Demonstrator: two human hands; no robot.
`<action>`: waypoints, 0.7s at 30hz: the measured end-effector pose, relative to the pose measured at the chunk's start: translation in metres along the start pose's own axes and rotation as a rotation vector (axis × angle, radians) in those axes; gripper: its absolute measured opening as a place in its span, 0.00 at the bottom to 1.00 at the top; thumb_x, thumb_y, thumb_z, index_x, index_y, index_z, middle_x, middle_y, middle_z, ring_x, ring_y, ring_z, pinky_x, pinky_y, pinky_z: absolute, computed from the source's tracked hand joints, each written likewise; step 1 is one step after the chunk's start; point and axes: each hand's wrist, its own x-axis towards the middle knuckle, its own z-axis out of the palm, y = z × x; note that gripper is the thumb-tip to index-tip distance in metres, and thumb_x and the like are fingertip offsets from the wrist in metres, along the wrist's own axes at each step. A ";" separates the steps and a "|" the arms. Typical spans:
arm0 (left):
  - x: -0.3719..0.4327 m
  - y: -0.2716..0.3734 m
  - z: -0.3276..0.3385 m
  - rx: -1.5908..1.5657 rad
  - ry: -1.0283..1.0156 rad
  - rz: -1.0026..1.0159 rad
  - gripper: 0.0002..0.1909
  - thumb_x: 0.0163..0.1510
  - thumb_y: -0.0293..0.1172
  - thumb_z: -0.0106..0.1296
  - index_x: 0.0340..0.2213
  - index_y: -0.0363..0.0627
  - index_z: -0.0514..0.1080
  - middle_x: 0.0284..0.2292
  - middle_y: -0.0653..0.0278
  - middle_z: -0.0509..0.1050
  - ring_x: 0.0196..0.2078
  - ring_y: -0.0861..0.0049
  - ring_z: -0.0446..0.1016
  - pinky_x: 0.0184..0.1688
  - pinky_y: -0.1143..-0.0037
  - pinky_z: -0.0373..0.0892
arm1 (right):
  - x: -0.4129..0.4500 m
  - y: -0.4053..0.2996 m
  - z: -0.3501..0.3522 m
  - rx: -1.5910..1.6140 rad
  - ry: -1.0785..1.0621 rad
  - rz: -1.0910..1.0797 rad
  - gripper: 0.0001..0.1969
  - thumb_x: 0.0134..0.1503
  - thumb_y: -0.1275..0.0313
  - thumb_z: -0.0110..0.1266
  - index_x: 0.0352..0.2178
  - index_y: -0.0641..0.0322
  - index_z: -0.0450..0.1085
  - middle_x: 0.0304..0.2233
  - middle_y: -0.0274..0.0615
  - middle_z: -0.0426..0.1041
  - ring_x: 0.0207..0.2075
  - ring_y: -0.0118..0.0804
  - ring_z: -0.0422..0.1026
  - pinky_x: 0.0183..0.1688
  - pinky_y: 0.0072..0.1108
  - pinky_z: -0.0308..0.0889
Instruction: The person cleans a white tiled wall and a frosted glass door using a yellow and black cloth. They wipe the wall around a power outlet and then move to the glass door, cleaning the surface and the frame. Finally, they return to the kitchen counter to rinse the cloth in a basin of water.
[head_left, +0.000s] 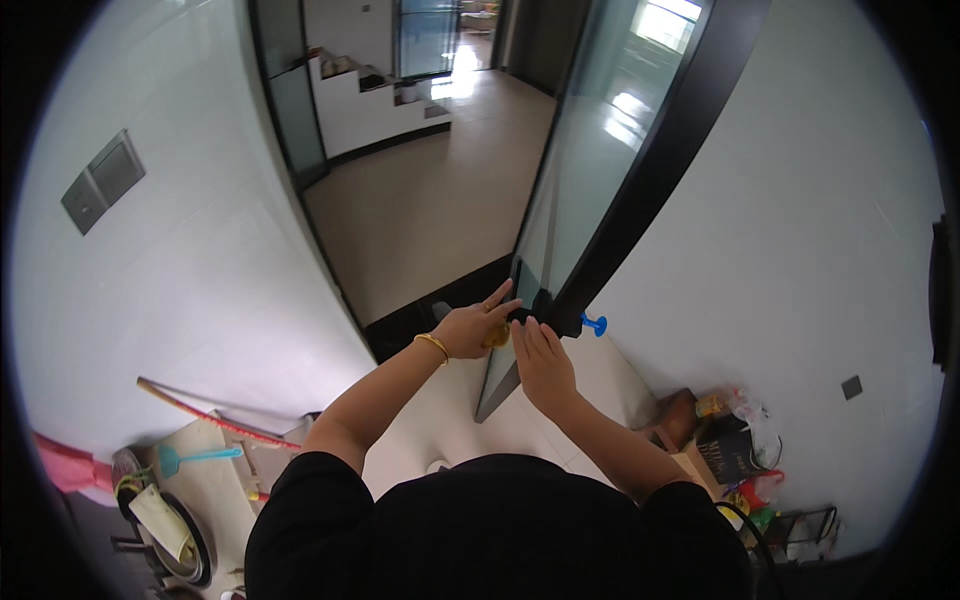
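A glass door (592, 142) with a dark frame (660, 142) stands ajar before me, edge towards me. My left hand (469, 330), with a gold bangle and a ring, reaches the door's left side, two fingers stretched along it. Under its palm sits a small round yellowish object (496, 334), which looks like a tape roll; the hand partly covers it. My right hand (546, 367) lies with straight fingers against a black piece (534, 315) on the door edge. From the door's right side juts a blue piece with a round disc (596, 325).
Left, a counter (180, 439) bears a light-blue fly swatter (199, 456) and a pan (199, 555). Bags and boxes (720, 450) line the right wall (795, 247). Beyond a dark threshold (420, 311) lie a tiled floor (442, 195) and steps (375, 105).
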 end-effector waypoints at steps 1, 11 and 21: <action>0.013 0.004 0.007 0.026 0.043 0.051 0.47 0.34 0.21 0.55 0.56 0.53 0.46 0.60 0.61 0.37 0.43 0.59 0.69 0.44 0.73 0.68 | -0.012 0.007 -0.002 0.010 0.001 0.044 0.25 0.50 0.72 0.43 0.49 0.74 0.57 0.48 0.55 0.62 0.54 0.43 0.58 0.59 0.28 0.43; 0.145 0.077 0.071 0.439 0.038 0.313 0.33 0.51 0.28 0.44 0.57 0.53 0.46 0.59 0.64 0.45 0.62 0.67 0.39 0.57 0.49 0.36 | -0.090 0.084 -0.017 0.215 -0.054 0.401 0.36 0.45 0.64 0.53 0.52 0.74 0.51 0.52 0.57 0.55 0.56 0.51 0.53 0.58 0.34 0.44; 0.257 0.155 0.146 0.280 0.062 0.387 0.43 0.42 0.19 0.51 0.57 0.45 0.42 0.58 0.60 0.45 0.62 0.64 0.40 0.60 0.59 0.38 | -0.190 0.194 0.028 0.009 -0.314 0.603 0.40 0.47 0.58 0.53 0.55 0.68 0.46 0.57 0.49 0.48 0.59 0.42 0.47 0.60 0.30 0.39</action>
